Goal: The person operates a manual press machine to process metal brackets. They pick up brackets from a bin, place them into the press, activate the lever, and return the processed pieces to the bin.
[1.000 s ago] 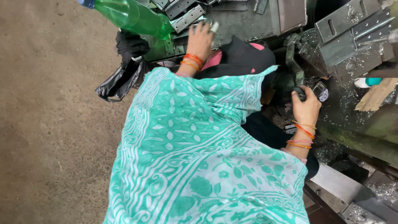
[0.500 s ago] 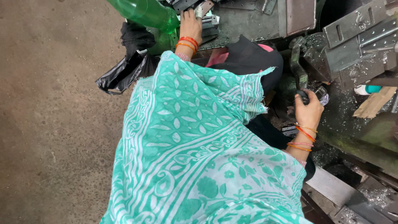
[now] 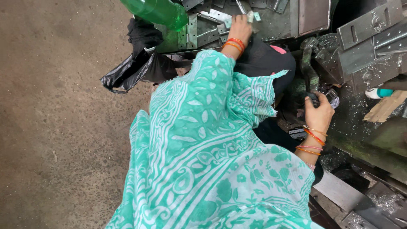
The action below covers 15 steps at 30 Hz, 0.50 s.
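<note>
Left hand [image 3: 240, 26], at the top centre, presses closed fingers on a flat grey metal hinge plate [image 3: 215, 16] whose long axis runs left-right. Right hand [image 3: 319, 113], at right, grips a dark machine handle [image 3: 313, 98]. Since the earlier frame, the left hand has reached higher; the green plastic bottle [image 3: 159, 10] sits further left.

Head view, looking down over a teal-and-white patterned cloth [image 3: 203, 161]. The left hand [image 3: 240, 29] rests on flat grey metal hinge plates [image 3: 203, 29] beside a green plastic bottle [image 3: 159, 10]. The right hand [image 3: 319, 113], with orange bangles at the wrist, grips a dark machine handle [image 3: 311, 80]; a black plastic bag [image 3: 127, 70] lies on the brown floor [image 3: 55, 127].
</note>
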Motion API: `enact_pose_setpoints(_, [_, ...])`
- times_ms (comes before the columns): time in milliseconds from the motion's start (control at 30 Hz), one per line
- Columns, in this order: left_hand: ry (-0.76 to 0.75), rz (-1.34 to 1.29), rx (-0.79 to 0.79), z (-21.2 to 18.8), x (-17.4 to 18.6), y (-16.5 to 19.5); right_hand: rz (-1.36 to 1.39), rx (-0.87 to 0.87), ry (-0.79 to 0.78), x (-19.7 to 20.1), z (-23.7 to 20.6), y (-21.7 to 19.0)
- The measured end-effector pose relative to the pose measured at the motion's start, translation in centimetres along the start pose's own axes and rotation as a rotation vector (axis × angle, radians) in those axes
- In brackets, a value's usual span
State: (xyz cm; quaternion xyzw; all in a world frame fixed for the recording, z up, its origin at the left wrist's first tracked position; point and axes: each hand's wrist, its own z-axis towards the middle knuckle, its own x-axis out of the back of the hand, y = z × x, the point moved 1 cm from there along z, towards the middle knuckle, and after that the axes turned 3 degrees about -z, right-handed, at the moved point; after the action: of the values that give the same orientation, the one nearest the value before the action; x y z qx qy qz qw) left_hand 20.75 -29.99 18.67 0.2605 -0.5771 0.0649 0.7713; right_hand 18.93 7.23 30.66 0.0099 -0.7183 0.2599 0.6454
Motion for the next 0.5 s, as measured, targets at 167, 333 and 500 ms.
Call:
enact_pose_setpoints(167, [-0.158,-0.213,-0.014,1.5,-1.2,2.9,0.050,-0.014,-0.005,0.1,-0.2,-0.8])
enact_pose_setpoints(333, [0.079,-0.232,0.000,-3.1,-0.5,-1.9,0.045,-0.021,-0.009,0.1,-0.2,-0.7])
enact_pose_setpoints(500, [0.347,-0.159,-0.005,-10.7,5.2,-10.5,-0.001,0.009,-0.016,0.0,0.3,0.5])
